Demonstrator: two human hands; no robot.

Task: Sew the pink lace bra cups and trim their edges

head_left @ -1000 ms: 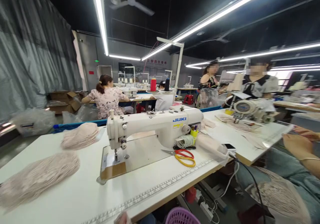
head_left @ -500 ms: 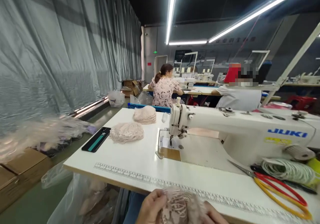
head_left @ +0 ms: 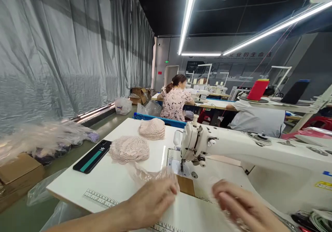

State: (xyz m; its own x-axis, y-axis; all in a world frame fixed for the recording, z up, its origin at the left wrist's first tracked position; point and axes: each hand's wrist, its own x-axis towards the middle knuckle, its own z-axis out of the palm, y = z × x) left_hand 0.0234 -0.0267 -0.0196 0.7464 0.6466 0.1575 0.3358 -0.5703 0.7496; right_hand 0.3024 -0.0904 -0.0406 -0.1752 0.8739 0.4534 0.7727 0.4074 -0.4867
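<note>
My left hand (head_left: pixel 153 199) grips a piece of pale pink lace fabric (head_left: pixel 145 175) above the white sewing table (head_left: pixel 109 183), just in front of the needle of the white sewing machine (head_left: pixel 233 149). The lace is blurred. My right hand (head_left: pixel 241 206) is to the right, in front of the machine's bed; its fingers are curled and blurred, and lace shows under it, but I cannot tell whether it grips it. Two stacks of the same pink lace pieces (head_left: pixel 129 149) (head_left: pixel 152 128) lie on the table's left part.
A black phone (head_left: pixel 92 156) lies near the table's left edge. A ruler strip (head_left: pixel 100 199) runs along the front edge. Cardboard boxes (head_left: pixel 18 175) and plastic bags sit on the floor left. A person in a floral top (head_left: pixel 174 102) and another person work at tables behind.
Both my hands have risen from the table's front edge onto the table, carrying the lace toward the needle. The view has swung further left and moved closer to the machine.
</note>
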